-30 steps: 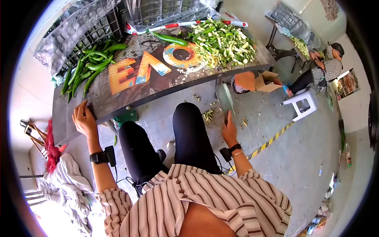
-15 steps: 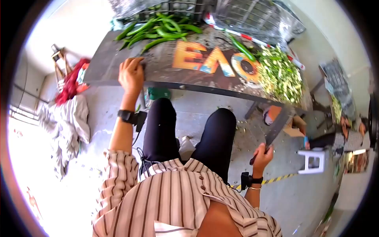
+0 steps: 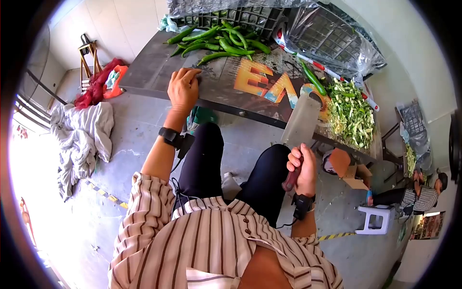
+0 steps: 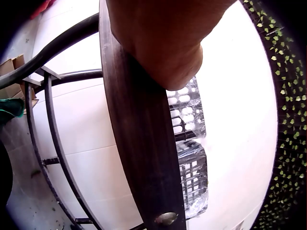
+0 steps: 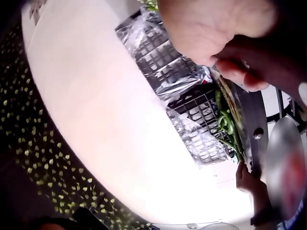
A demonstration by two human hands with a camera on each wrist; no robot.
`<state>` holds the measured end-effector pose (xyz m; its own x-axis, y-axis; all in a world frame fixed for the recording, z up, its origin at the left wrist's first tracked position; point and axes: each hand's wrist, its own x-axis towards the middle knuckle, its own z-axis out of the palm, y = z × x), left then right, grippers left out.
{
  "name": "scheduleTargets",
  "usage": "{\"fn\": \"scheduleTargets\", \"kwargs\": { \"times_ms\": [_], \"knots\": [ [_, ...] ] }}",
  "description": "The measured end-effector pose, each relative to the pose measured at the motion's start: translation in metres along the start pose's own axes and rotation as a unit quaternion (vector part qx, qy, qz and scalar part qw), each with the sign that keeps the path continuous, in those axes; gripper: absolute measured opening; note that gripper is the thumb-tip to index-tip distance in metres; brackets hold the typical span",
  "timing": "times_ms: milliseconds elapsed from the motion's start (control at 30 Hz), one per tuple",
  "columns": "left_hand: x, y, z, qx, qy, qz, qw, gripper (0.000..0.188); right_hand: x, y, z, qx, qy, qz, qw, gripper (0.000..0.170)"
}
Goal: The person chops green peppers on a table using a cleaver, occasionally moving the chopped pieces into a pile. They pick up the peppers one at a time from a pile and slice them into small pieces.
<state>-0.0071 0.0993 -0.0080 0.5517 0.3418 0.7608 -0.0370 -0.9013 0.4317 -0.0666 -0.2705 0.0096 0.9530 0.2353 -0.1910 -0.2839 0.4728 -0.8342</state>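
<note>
My left hand (image 3: 183,89) rests at the front edge of the dark table (image 3: 149,72), its fingers on the top and holding nothing. In my right hand (image 3: 306,168) I grip a cleaver by its dark reddish handle (image 3: 292,176). The broad blade (image 3: 302,120) points up and away, overlapping the table's front edge in the head view. Whole green chili peppers (image 3: 226,54) lie in a heap beyond my left hand. One single chili pepper (image 3: 313,78) lies beside a pile of chopped peppers (image 3: 351,115) at the table's right end.
Black plastic crates (image 3: 327,33) wrapped in clear film stand along the table's back. A red and white pole (image 3: 313,62) lies before them. To the right are a cardboard box (image 3: 357,177), a white stool (image 3: 374,220) and another person (image 3: 421,197). Grey cloth (image 3: 82,139) lies at left.
The head view has turned, so the table shifts rightward in it. My right hand has raised the cleaver from low at the right, bringing it inward before the table. My left hand stays at the edge.
</note>
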Motion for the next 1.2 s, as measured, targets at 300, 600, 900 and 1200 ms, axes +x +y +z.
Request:
{"fn": "scheduleTargets", "kwargs": {
  "times_ms": [300,600,900,1200],
  "knots": [
    [0.016,0.004,0.001,0.037,-0.083,-0.01,0.996,0.031,0.009,0.011,-0.01,0.049,-0.004,0.031,0.998,0.027],
    [0.072,-0.003,0.052,0.121,-0.261,0.02,0.957,0.055,0.009,0.015,-0.01,0.057,-0.003,0.027,0.998,0.028],
    [0.033,0.066,0.029,-0.09,-0.342,0.039,0.935,0.037,0.01,0.015,-0.009,0.047,-0.001,0.029,0.998,0.022],
    [0.015,0.084,0.029,-0.236,-0.387,0.143,0.88,0.026,0.01,0.013,-0.007,0.054,-0.002,0.024,0.998,0.023]
  ]
}}
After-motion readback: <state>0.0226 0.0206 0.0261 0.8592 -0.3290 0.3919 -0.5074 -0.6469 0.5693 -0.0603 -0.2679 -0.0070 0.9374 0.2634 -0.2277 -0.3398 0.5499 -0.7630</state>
